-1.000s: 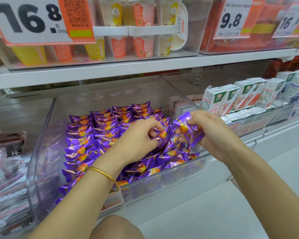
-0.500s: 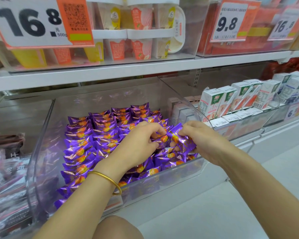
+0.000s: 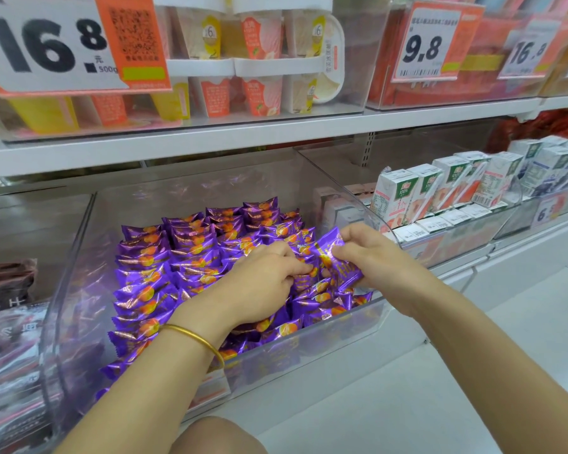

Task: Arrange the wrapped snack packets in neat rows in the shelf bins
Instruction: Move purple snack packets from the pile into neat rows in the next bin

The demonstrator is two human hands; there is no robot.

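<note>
While purple packets (image 3: 164, 257) lie in rows in the left part of the clear bin (image 3: 79, 257), left hand (image 3: 263, 283), fingers curled, pinches a loose packet (image 3: 313, 271) in its right part; right hand (image 3: 377, 257) grips another packet (image 3: 338, 257) just above; juice cartons (image 3: 440, 188) right of the bin

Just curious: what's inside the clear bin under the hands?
Purple snack packets lie in the clear bin: neat rows left and back, jumbled at right. The left hand and right hand hide some; the floor is covered.
</note>
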